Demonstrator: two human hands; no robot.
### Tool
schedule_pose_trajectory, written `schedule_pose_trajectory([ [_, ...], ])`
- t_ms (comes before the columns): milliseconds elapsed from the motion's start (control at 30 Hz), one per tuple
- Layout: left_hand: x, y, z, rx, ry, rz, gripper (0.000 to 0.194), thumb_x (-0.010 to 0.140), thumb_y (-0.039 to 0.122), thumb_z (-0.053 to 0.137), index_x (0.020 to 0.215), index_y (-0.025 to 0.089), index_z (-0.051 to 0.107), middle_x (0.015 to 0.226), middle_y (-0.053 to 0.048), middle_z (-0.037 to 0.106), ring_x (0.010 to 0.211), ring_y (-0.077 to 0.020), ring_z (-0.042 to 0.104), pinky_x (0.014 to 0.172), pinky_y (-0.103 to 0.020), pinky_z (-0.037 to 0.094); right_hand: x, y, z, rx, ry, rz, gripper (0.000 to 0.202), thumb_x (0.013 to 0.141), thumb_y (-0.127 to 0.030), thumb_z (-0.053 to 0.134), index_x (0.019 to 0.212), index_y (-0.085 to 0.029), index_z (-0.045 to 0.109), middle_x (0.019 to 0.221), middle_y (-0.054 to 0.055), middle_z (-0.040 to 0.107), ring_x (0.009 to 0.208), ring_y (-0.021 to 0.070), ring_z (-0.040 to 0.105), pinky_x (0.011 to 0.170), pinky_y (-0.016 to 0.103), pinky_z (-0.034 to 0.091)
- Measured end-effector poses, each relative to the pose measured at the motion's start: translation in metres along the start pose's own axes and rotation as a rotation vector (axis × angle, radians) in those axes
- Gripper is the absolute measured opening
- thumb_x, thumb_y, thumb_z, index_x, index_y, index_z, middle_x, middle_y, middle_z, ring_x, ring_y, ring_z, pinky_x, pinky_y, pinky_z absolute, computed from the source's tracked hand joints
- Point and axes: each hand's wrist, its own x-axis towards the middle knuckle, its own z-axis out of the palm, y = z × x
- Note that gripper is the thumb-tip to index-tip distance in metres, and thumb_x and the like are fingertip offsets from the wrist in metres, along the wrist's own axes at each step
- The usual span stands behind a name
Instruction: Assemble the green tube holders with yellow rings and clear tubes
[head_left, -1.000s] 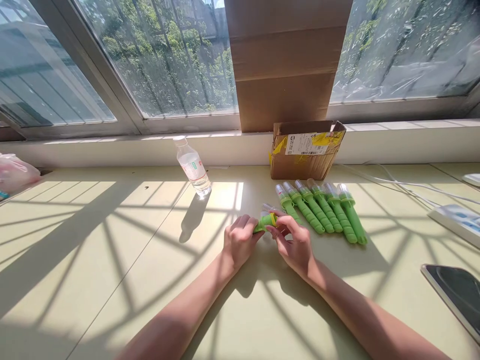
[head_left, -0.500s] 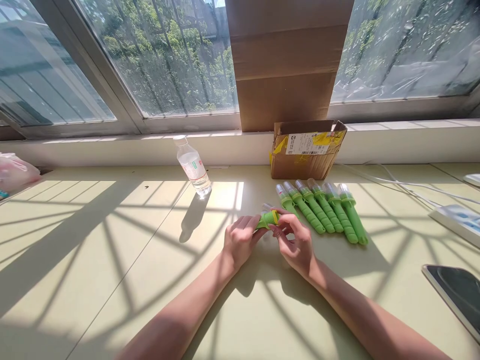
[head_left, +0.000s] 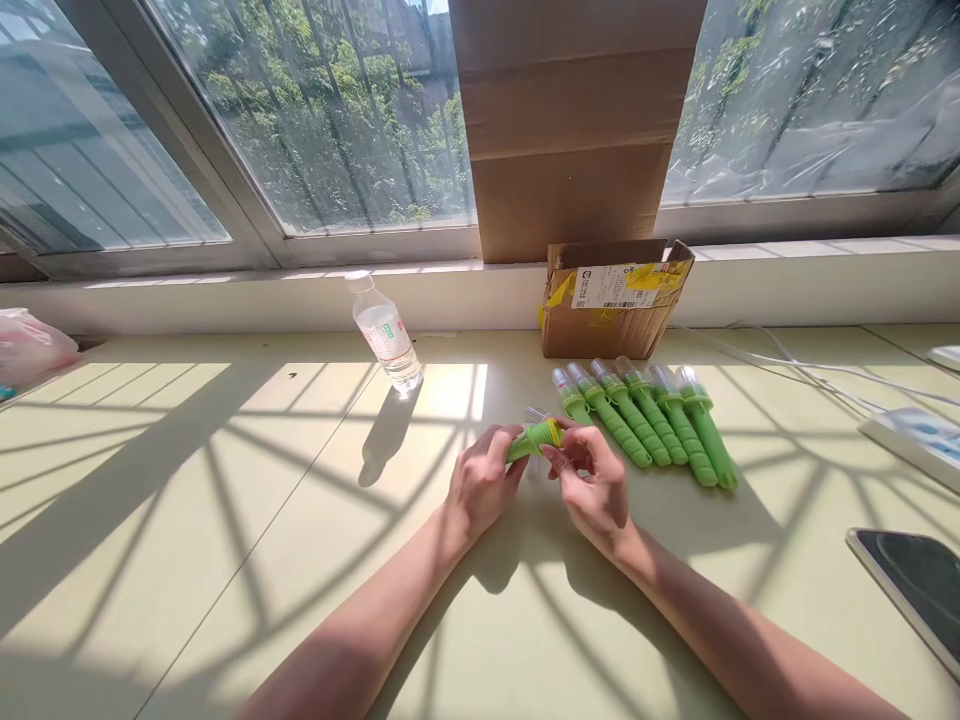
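My left hand point(head_left: 486, 474) is wrapped round a green ribbed plastic handle point(head_left: 538, 438) with a yellow band at its right end. At that yellow end, the thumb and fingers of my right hand point(head_left: 594, 476) are closed in a pinch; whether they also hold a small part cannot be made out. Clear plastic pieces point(head_left: 535, 412) show just behind and below the handle, partly hidden by my hands. To the right of my right hand, several similar green sticks point(head_left: 652, 420) with clear caps lie side by side, slanting on the table.
A tilted-looking water bottle point(head_left: 388, 335) stands at the back left of the table point(head_left: 315, 560). Behind the sticks is an open cardboard box point(head_left: 611, 300). A power strip point(head_left: 919, 440), white cables point(head_left: 795, 365) and a phone point(head_left: 911, 580) lie on the right; a plastic bag point(head_left: 34, 340) is far left.
Both hands and the green handle have shifted very slightly to the right. The grip of the left hand stays the same; the right fingers have moved a little at the yellow end.
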Motion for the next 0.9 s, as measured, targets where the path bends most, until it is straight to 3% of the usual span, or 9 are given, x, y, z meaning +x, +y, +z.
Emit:
schedule_pose_trajectory([
  [167,0.006,0.003,-0.003,0.093,0.079,0.042,0.002,0.091,0.019,0.058,0.093,0.021,0.058,0.081,-0.003,0.07,0.073,-0.0172,0.068,0.063,-0.026,0.051,0.001,0.002,0.003,0.075,0.046,0.098,0.025,0.086,-0.041,0.069,0.082,-0.022,0.052,0.113,0.011,0.07,0.05,0.0096,0.055,0.05,0.029,0.05],
  [400,0.006,0.002,-0.007,0.068,0.093,0.085,0.015,0.093,0.021,0.061,0.107,0.018,0.065,0.089,-0.007,0.074,0.077,-0.0191,0.071,0.065,-0.028,0.054,0.004,0.0,-0.002,0.012,0.026,0.014,0.021,0.085,-0.038,0.069,0.086,-0.023,0.055,0.111,0.008,0.071,0.054,0.0115,0.059,0.052,0.029,0.051],
  [600,0.006,0.002,-0.009,0.031,0.038,0.061,0.026,0.095,0.021,0.058,0.12,0.019,0.062,0.096,-0.008,0.075,0.084,-0.0209,0.072,0.07,-0.031,0.054,0.004,0.0,-0.002,0.013,-0.003,0.033,0.017,0.086,-0.034,0.066,0.092,-0.023,0.055,0.116,0.008,0.069,0.057,0.0122,0.06,0.055,0.03,0.052],
  [900,0.008,0.003,-0.01,0.122,-0.113,0.094,0.023,0.099,0.026,0.05,0.118,0.018,0.059,0.091,-0.005,0.074,0.078,-0.0202,0.067,0.065,-0.031,0.049,0.004,0.003,-0.001,0.117,0.014,0.067,0.017,0.087,-0.033,0.067,0.088,-0.023,0.053,0.117,0.007,0.066,0.06,0.0112,0.062,0.058,0.029,0.052],
])
